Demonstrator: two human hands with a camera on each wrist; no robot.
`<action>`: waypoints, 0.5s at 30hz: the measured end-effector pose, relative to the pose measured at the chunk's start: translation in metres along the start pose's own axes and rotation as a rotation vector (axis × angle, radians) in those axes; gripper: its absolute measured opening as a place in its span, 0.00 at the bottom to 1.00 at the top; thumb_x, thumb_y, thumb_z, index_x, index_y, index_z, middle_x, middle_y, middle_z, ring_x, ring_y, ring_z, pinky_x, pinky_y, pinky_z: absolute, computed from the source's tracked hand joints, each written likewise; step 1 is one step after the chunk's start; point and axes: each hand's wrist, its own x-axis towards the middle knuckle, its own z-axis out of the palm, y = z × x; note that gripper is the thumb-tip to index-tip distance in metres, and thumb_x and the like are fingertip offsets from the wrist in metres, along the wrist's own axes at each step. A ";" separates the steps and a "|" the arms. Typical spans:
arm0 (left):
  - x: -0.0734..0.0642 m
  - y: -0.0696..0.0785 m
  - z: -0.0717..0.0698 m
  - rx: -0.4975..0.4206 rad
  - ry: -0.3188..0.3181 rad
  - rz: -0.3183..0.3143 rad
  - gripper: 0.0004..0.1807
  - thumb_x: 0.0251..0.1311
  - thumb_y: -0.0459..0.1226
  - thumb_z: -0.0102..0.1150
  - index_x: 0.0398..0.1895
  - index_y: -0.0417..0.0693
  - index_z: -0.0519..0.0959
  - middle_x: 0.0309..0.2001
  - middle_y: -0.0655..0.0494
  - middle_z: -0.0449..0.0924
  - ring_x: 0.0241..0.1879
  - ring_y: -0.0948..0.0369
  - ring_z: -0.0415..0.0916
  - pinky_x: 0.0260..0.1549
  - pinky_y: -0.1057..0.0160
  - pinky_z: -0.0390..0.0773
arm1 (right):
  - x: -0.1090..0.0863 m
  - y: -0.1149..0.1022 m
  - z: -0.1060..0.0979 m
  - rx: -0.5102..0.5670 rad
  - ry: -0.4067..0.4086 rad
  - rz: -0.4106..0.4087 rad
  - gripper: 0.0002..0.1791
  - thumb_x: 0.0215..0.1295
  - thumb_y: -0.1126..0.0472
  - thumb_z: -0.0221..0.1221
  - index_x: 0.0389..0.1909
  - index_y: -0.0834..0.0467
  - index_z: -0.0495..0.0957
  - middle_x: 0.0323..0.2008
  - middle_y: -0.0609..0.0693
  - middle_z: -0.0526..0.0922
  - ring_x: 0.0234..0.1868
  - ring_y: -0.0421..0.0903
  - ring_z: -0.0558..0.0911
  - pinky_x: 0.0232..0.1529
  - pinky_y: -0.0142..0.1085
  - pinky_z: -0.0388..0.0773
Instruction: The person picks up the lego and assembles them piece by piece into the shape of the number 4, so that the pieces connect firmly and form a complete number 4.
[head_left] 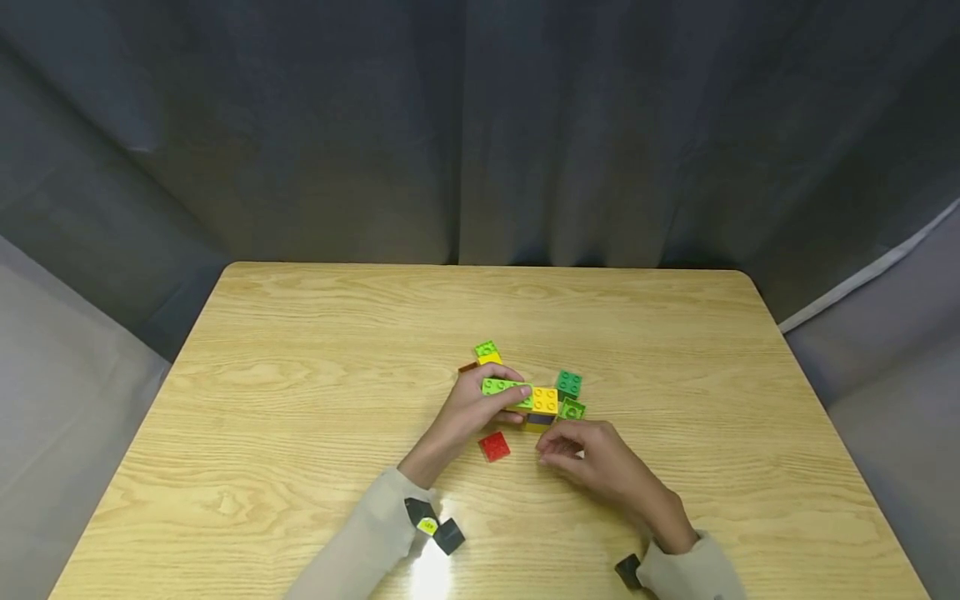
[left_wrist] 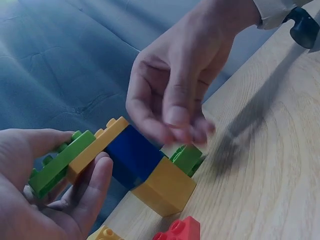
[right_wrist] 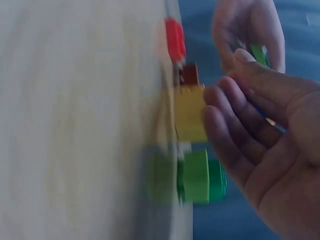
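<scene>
My left hand (head_left: 467, 408) grips a built-up stack of toy building bricks by its upper end. A light green brick (left_wrist: 60, 165) tops the stack, overlapping a long yellow brick (head_left: 546, 401). Under the yellow one sits a blue brick (left_wrist: 134, 154), with another yellow brick (left_wrist: 167, 187) at the bottom. In the left wrist view the stack leans, its lower end close to the table. To the right of it hovers my right hand (head_left: 592, 454), fingers loosely bent and nothing visible between them. The palm shows bare in the right wrist view.
On the wooden table (head_left: 315, 333) lie a red brick (head_left: 494, 447) in front of the left hand, and a dark green brick (head_left: 569, 383) and a light green brick (head_left: 572, 409) right of the stack. Behind the left hand are yellow (head_left: 489, 358), light green (head_left: 486, 347) and brown (head_left: 467, 367) bricks.
</scene>
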 end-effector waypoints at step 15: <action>0.001 -0.001 0.000 0.020 0.014 -0.007 0.19 0.67 0.37 0.69 0.55 0.35 0.79 0.53 0.43 0.79 0.32 0.58 0.87 0.39 0.59 0.88 | 0.018 -0.022 0.036 -0.212 -0.249 -0.119 0.27 0.72 0.66 0.65 0.70 0.61 0.75 0.73 0.56 0.71 0.73 0.55 0.70 0.66 0.50 0.75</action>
